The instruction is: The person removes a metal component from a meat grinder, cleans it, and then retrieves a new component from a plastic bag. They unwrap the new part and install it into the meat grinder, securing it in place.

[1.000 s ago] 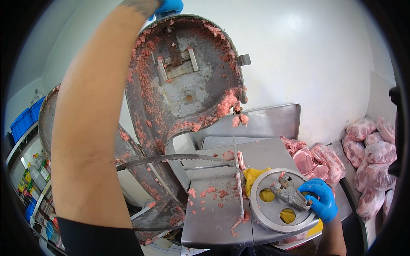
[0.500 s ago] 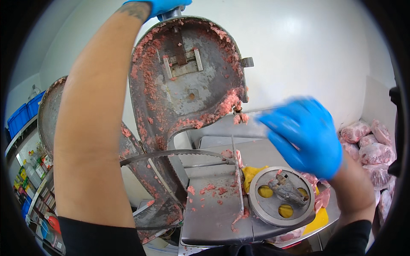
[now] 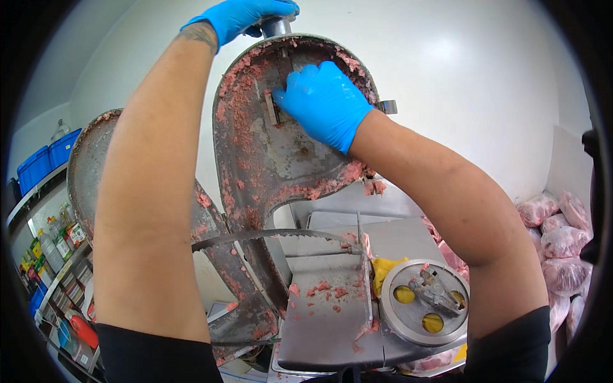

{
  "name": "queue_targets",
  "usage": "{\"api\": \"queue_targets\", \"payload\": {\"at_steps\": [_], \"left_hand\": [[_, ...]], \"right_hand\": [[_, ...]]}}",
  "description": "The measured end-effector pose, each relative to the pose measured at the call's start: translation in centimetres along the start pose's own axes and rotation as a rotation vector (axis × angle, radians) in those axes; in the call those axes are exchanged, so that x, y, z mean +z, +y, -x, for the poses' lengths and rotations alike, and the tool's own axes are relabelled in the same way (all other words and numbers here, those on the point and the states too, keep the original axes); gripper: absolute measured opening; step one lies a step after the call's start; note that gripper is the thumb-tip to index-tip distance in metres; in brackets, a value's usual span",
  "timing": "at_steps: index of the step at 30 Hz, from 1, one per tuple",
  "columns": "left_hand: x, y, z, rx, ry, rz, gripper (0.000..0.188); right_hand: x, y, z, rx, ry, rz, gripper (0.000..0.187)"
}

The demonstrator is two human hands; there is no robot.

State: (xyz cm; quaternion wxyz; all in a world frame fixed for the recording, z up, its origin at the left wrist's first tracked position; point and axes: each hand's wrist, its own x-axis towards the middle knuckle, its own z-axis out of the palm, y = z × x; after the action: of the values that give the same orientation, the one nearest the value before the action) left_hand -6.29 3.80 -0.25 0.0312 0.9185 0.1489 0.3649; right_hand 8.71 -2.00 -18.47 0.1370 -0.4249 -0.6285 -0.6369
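Note:
In front of me stands an open meat band saw, its upper housing (image 3: 239, 166) smeared with pink ground meat. My left hand (image 3: 236, 18), in a blue glove, is closed over the metal knob (image 3: 276, 27) on top. Inside the housing, my blue-gloved right hand (image 3: 327, 105) has its fingers curled at the metal bracket (image 3: 271, 108); what they hold is hidden. A toothed blade (image 3: 274, 233) lies loose and curved across the lower part. Below my right forearm, a round metal wheel (image 3: 396, 319) with holes rests on the steel table (image 3: 319, 332), a metal fitting (image 3: 437, 297) on top of it.
Meat scraps dot the saw table. A yellow cloth (image 3: 384, 271) sits beside the wheel. Wrapped meat pieces (image 3: 565, 242) are piled at the right. The saw's open door (image 3: 96, 147) hangs left, near shelves holding bottles (image 3: 51, 246) and blue bins (image 3: 35, 169).
My right hand has moved up and left from above the wheel into the upper housing, its fingers now curled at the bracket. The left hand stays at the knob; the whole view has shifted slightly.

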Motion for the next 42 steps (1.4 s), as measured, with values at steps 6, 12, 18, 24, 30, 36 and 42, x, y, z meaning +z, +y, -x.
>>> {"api": "queue_targets", "payload": {"at_steps": [6, 12, 18, 24, 30, 36, 42], "left_hand": [[4.6, 0.6, -4.9, 0.125, 0.173, -1.389, 0.031], [1.6, 4.0, -2.7, -0.275, -0.062, -0.629, 0.026], [1.5, 1.8, -0.8, -0.069, 0.009, -0.095, 0.026], [3.9, 4.7, -3.7, -0.333, 0.094, -1.109, 0.030], [0.8, 2.5, -1.0, 0.014, -0.102, -0.022, 0.024], [1.5, 1.3, -2.7, -0.178, 0.014, -0.415, 0.030], [4.9, 2.2, -5.2, -0.045, 0.194, -1.492, 0.032]], "right_hand": [[0.9, -0.1, 0.6, -0.024, 0.065, 0.081, 0.043], [1.3, 0.1, 0.4, -0.036, 0.038, 0.046, 0.036], [1.3, 0.0, 0.4, 0.001, 0.093, -0.011, 0.034], [1.2, -0.2, 0.5, 0.011, 0.062, 0.008, 0.038], [1.2, -0.1, 0.6, 0.014, 0.071, 0.010, 0.038], [1.2, -0.1, 0.4, 0.015, 0.039, 0.005, 0.041], [1.2, 0.0, 0.5, -0.005, 0.070, 0.018, 0.033]]}}
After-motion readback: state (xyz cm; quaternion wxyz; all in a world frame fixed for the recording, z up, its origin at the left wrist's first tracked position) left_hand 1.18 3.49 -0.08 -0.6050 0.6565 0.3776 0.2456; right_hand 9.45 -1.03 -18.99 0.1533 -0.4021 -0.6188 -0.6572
